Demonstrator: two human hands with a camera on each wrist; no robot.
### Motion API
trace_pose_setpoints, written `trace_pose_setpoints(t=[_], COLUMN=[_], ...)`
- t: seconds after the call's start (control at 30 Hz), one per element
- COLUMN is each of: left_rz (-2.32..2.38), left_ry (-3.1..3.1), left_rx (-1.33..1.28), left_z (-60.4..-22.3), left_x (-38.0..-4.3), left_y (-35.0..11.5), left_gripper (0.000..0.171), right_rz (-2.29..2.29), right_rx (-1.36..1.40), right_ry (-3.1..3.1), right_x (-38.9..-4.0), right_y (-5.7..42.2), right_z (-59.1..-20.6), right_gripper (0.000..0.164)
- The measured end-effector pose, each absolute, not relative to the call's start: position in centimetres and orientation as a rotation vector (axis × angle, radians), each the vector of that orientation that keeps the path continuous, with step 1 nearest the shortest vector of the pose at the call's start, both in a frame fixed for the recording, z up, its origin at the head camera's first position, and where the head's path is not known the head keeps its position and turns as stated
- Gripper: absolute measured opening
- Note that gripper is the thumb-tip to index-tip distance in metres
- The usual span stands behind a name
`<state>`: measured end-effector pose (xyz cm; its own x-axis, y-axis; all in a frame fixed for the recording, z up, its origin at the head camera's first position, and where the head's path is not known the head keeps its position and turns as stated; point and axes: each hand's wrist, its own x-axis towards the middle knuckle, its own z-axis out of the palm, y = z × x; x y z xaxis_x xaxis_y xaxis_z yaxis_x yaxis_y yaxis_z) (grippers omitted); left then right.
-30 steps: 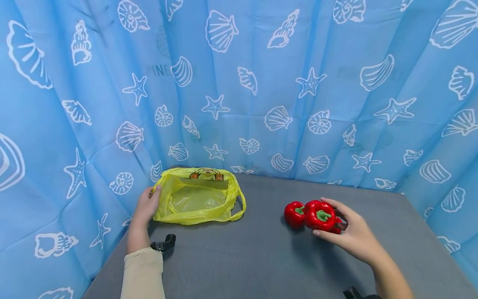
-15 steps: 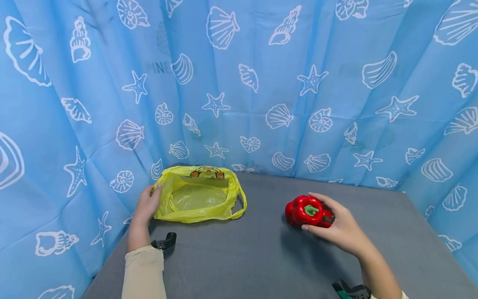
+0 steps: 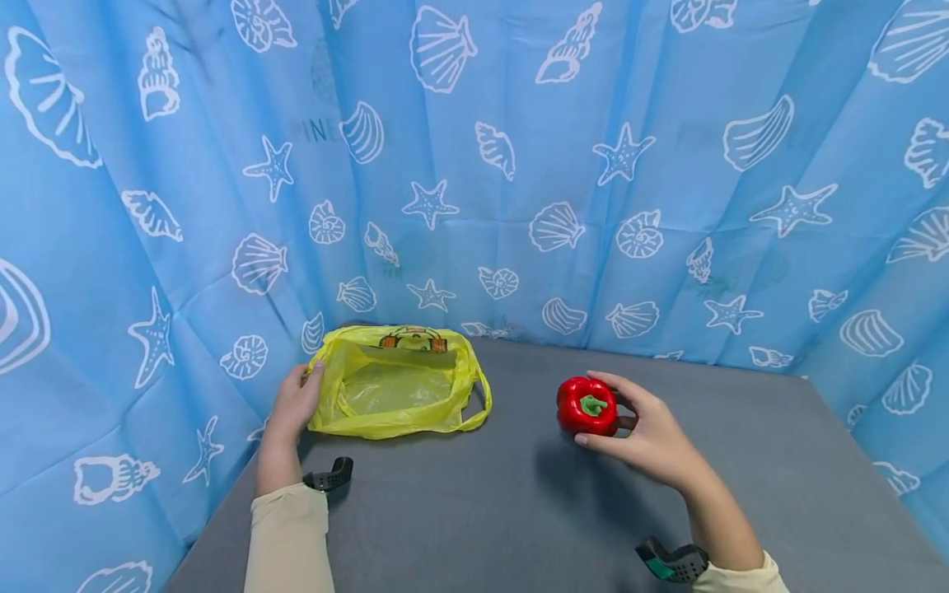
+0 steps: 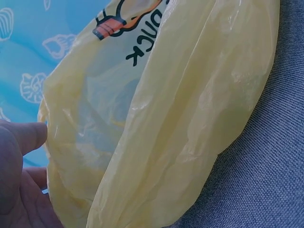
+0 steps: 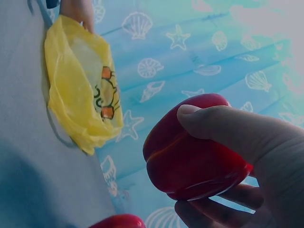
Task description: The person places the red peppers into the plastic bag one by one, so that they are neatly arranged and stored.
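Blue curtain [image 3: 474,177] fills the upper frame, white shells and starfish everywhere, with the grey table [image 3: 460,511] spread out below it. And here's the action, right of centre: the right hand [image 3: 652,432] has a shiny red pepper [image 3: 577,409] in its grip! Thumb along the lower side, fingers over the top, and the pepper sits at the fingertips, just left of the palm. Green stem turned to the head camera, a soft shadow on the table below. Over to the right wrist view: thumb laid across the red skin, fingers curled beneath, and at the bottom edge a second red object [image 5: 121,222] peeks in, mostly cut off.

Left of centre now, the left hand [image 3: 295,401] pinches the left edge of a yellow plastic bag [image 3: 385,425], mouth gaping towards the camera, well apart from the pepper. Lettering to call! Black capitals on the bag, close up in the left wrist view, read DUCK, beside an orange-and-black drawing. Faint letters on the curtain, upper left, begin PIN; the rest is too dim to read.
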<state>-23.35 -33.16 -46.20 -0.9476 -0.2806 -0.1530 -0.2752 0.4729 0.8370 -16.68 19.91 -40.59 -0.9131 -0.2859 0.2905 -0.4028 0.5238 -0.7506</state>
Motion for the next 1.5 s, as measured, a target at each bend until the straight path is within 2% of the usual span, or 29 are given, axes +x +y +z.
trace_pose_setpoints(t=[0.93,1.5], left_rz=[-1.546,-1.515], left_ry=[-2.684,-2.699], left_rx=[0.520,0.583], left_z=[-46.1,-46.3], left_x=[-23.2,-23.3], left_y=[-33.4,-33.5], left_gripper=[0.086,0.091], right_rz=[1.593,1.796], right_rx=[0.681,0.813], right_ry=[-2.655,-2.550], right_x=[-20.1,-22.7], right_y=[13.0,6.6], right_z=[-43.3,-43.0], right_gripper=[0.088,0.080])
